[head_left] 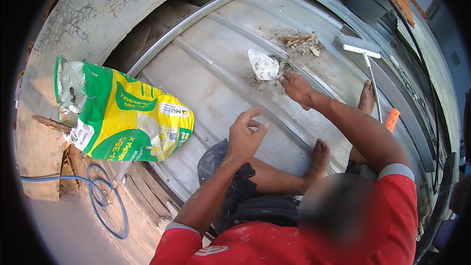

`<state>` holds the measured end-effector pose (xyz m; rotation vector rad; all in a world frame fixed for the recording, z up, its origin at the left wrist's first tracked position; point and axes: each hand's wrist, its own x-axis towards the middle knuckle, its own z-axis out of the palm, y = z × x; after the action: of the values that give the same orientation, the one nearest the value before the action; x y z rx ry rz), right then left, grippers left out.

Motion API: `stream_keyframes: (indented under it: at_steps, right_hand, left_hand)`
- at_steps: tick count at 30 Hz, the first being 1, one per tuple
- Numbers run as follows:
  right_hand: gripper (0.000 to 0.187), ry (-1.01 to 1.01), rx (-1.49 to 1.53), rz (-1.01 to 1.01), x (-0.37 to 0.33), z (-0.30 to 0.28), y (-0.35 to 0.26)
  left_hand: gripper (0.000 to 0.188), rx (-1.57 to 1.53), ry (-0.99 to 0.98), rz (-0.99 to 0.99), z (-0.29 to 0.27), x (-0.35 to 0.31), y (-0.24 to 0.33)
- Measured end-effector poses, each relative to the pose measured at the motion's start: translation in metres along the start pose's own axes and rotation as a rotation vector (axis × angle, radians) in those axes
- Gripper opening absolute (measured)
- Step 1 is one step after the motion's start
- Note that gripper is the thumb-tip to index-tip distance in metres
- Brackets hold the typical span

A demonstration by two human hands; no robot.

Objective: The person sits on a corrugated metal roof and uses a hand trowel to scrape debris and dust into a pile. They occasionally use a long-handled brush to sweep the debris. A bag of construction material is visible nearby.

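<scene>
My right hand is wrapped round the handle of a trowel, whose pale, dusty pointed blade lies at a ribbed metal sheet roof. Loose dirt and bits of green plant show around the blade. My left hand hovers over the roof in front of my knee, its fingers loosely bent and apart, holding nothing. Left of it a green and yellow bag lies on its side, with its torn, greyish open end facing left.
A heap of rubble and wood pieces lies beyond the trowel. A white-handled broom and an orange tool are at right. Dark tubs stand at the far right. A blue hose coils at lower left by a cracked wall.
</scene>
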<state>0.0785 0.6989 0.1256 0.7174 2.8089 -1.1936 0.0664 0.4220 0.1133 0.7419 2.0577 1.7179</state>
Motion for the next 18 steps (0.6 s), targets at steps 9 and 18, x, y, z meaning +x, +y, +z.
stream_keyframes:
  at_steps: [9, 18]
  right_hand:
    - [0.048, -0.429, -0.16, -0.054, 0.03, -0.008, -0.006]
    - [0.041, -0.459, -0.02, 0.045, 0.041, 0.026, -0.008]
  left_hand:
    - [0.082, 1.341, 0.285, -0.163, -0.235, -0.164, -0.097]
    - [0.089, 1.265, 0.252, -0.161, -0.271, -0.223, -0.135]
